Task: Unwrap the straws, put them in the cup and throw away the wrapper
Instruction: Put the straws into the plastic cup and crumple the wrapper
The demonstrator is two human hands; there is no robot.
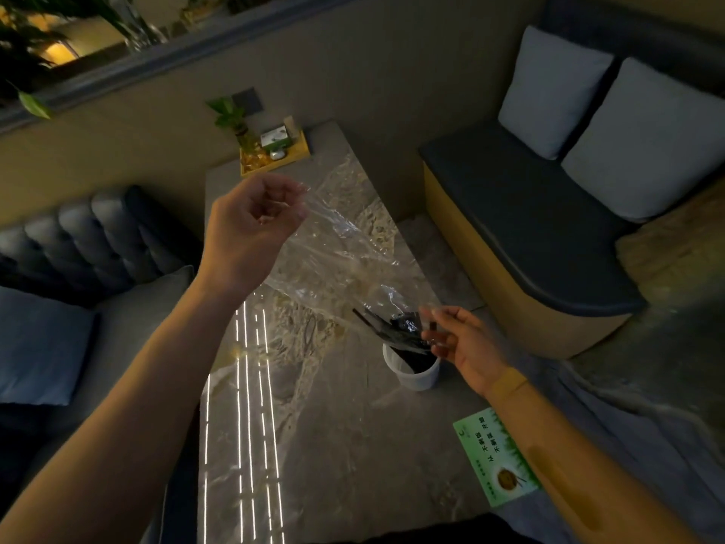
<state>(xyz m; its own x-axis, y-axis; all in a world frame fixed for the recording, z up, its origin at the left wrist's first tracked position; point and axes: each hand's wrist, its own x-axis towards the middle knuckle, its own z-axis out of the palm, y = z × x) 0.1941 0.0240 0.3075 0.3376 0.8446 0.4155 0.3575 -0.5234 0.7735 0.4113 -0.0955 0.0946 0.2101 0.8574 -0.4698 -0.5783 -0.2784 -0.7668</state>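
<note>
Head camera view, looking down over a long marble-patterned table (333, 445) in dim light. The left hand (251, 229), raised above the table's middle, pinches the top end of a clear plastic wrapper (337, 253) between curled fingers. The wrapper stretches diagonally down to the right hand (463, 347), which pinches its lower end together with a bundle of black straws (396, 331). The straws tilt over a white cup (416, 373) standing near the table's right edge, their lower ends inside it. A green card (496, 459) lies at the right edge, nearer the camera. A yellow tray (300, 153) with a small plant sits at the far end.
</note>
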